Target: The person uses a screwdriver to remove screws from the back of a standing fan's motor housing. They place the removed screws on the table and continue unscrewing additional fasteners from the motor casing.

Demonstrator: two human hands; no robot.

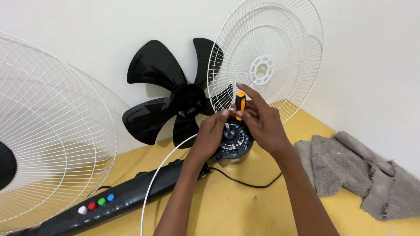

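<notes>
From the head camera, both hands meet over a black fan motor (pixel 235 142) that stands upright on the yellow table (pixel 227 205), its shaft pointing up. The right hand (pixel 262 124) is closed around a screwdriver with an orange and black handle (pixel 240 103), fingers pinched on the grip and the tool held nearly vertical, its tip hidden behind the fingers at the motor's top face. The left hand (pixel 211 135) is curled against the motor's left side, thumb and fingers pressed to the housing; whether it also grips a small part cannot be told. To work this well, it seems wise to keep the driver in line with the screw, press straight down, and let the left hand brace the motor so it does not twist. A loose screw (pixel 255 198) lies on the table near the black cord (pixel 245 181). Behind the motor, a black fan blade (pixel 166 94) and a white wire guard (pixel 267 57) lean on the wall; a second guard (pixel 52 131) stands at the left, beside the black stand with coloured buttons (pixel 97 203). A grey cloth (pixel 350 170) lies crumpled at the right.
</notes>
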